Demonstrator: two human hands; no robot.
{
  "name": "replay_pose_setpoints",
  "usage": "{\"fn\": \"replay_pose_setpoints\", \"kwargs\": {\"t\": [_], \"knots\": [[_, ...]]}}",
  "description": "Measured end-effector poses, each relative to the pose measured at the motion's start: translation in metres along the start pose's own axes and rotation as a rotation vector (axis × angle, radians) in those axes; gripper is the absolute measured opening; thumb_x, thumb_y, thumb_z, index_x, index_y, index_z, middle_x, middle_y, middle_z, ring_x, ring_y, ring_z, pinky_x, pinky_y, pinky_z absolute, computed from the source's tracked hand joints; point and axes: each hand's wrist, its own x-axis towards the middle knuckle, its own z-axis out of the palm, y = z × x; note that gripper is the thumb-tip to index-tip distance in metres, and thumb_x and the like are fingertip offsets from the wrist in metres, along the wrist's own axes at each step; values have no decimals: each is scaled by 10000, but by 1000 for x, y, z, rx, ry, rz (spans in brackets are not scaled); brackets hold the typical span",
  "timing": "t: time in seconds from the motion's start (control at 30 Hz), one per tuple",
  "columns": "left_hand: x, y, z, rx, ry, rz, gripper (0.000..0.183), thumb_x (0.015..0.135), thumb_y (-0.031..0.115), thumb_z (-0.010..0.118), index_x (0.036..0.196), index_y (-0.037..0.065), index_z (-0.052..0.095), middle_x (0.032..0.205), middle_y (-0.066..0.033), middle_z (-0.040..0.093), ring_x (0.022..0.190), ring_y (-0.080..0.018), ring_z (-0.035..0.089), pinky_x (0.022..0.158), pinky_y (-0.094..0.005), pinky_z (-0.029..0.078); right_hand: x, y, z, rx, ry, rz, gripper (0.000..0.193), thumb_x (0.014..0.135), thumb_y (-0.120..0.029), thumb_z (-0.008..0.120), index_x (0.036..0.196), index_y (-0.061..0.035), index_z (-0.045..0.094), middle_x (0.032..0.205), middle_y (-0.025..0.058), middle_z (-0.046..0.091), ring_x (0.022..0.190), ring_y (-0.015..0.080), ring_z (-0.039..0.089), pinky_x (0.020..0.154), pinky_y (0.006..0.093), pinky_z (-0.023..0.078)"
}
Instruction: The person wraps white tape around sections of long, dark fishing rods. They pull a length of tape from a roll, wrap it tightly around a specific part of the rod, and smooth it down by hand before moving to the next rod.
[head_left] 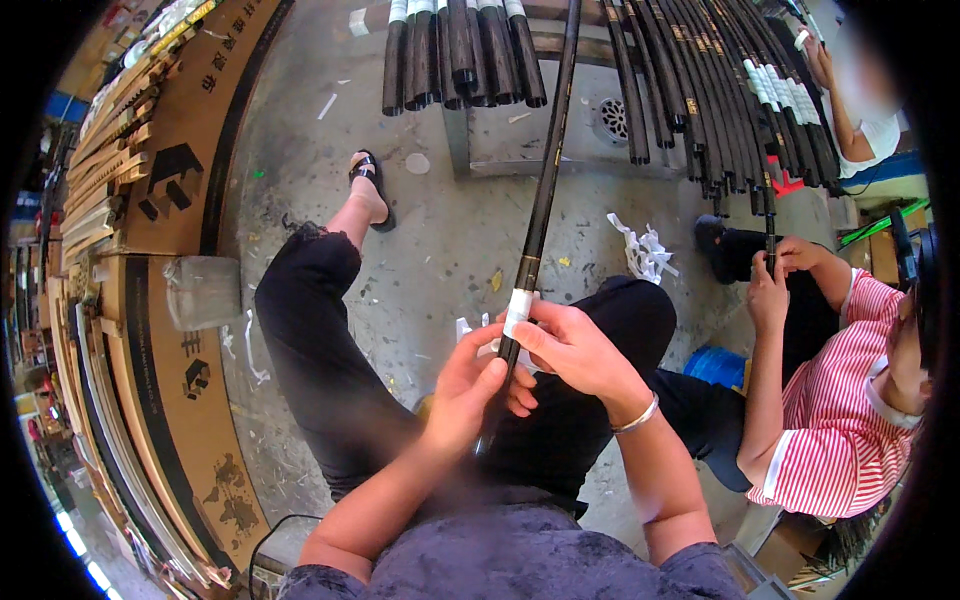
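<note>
A long, dark fishing rod (543, 190) slants up and away across my lap, with thin gold rings along it. Around its lower part sits a white tape band (518, 308). My right hand (580, 350), with a silver bracelet at the wrist, pinches the rod at that band, thumb on top. Just below, my left hand (465, 395) is wrapped around the rod, its thumb along the side. A bit of white strip shows between the hands. The rod's glossy lower end (487, 435) juts out beneath my fingers.
More black rods (460, 60) with white bands lie ahead, and another row (725, 100) at right. A co-worker in a striped shirt (830, 430) holds a rod; another person stands beyond. White scraps (643, 250) litter the floor. Cardboard boxes (190, 400) line the left.
</note>
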Motion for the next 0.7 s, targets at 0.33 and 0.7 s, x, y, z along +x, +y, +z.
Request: {"fn": "replay_pose_setpoints", "kwargs": {"t": [0.33,0.7], "knots": [[-1,4,23,360,257,68,508,838,7,695,1316,24,524,968,-51,567,822,-101,553,740,-250,473,1,15,-9,-116,8,-60,279,984,-238,567,1143,-11,598,774,-34,542,634,41,451,549,211,372],[4,-10,17,364,214,91,472,869,24,670,1298,39,474,897,-61,653,806,-141,622,751,-271,499,1,22,-5,-33,9,-30,241,983,-199,562,1132,-12,590,864,-13,596,715,44,501,607,204,420]]}}
